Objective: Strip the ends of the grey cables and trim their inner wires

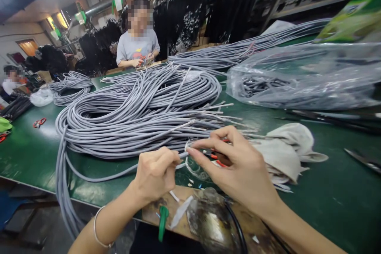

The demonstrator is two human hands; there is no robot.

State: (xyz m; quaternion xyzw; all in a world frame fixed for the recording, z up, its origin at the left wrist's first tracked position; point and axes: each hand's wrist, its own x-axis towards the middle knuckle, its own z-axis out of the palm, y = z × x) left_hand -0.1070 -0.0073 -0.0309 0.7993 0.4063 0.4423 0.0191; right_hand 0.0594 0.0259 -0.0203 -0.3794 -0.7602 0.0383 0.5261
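Observation:
My left hand (157, 172) is closed round a grey cable (104, 178) close to its end. With thumb and fingers together, my right hand (235, 158) pinches the cable's tip, where thin white strands loop downward. Beyond both hands lies a large coiled bundle of grey cables (127, 127), its pale stripped ends pointing right. Red-handled cutters (212, 154) are partly hidden behind my right hand. A crumpled off-white cloth (285, 147) rests just right of that hand.
A clear plastic bag (297, 83) with dark parts stands at the right, near scissor blades (361, 160). Red-handled scissors (39, 122) lie at left. In front are a wooden board (160, 206), a metal device (214, 218) and a green clip (162, 222). A co-worker (138, 43) sits across the table.

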